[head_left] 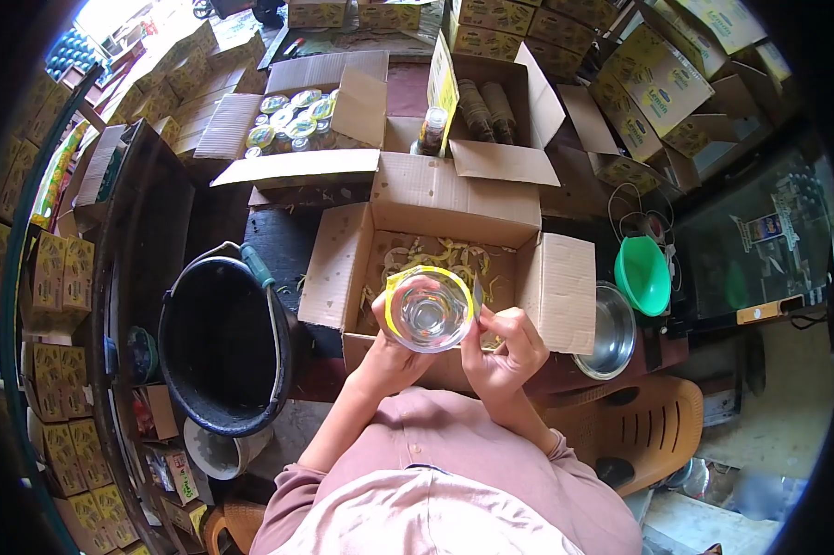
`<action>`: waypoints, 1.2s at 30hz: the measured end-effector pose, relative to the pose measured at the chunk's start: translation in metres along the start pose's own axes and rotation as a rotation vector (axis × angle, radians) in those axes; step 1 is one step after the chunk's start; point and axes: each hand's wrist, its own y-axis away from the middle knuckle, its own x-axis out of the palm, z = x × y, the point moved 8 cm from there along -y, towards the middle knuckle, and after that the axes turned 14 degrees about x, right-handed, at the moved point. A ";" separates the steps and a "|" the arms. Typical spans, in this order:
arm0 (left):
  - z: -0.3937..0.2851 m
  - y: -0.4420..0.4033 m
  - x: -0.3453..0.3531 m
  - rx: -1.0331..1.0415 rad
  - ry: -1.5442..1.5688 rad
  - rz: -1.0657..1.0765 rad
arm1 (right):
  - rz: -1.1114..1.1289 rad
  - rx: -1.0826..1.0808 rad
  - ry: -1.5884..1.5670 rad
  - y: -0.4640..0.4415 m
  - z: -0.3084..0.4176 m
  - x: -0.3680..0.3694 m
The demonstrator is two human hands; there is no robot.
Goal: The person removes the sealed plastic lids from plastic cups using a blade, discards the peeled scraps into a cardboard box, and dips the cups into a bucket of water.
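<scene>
A clear plastic cup (431, 314) with a yellow rim is tilted toward me above the open cardboard box (456, 190). My left hand (400, 356) is wrapped round the cup's left and lower side. At the right edge of the cup my right hand (507, 351) is closed in a pinch. A thin, dark sliver shows by its fingertips against the rim, too small to name. Inside the box, behind the cup, lie curled yellow strips (449, 252).
A black bucket (222, 342) stands left, a metal bowl (611, 333) and green basket (642, 276) right. Behind are a carton of lidded cups (296, 120) and a carton with stacked cups (486, 111). Yellow-printed boxes (657, 88) pile up around. An orange chair (639, 425) is beside me.
</scene>
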 end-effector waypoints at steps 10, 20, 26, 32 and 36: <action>0.013 0.011 0.007 -0.155 0.270 0.037 | 0.127 0.074 -0.152 -0.016 -0.010 0.003; 0.015 0.007 -0.001 -0.115 0.239 -0.058 | 0.091 0.105 -0.150 0.000 -0.005 0.002; 0.010 0.002 -0.001 -0.077 0.270 -0.088 | 0.079 0.109 -0.098 0.005 -0.004 0.005; 0.011 0.002 0.002 -0.104 0.346 -0.100 | 0.043 0.073 -0.075 0.002 -0.002 0.003; 0.011 0.005 0.001 -0.099 0.297 -0.082 | 0.026 0.049 -0.008 0.001 0.003 0.002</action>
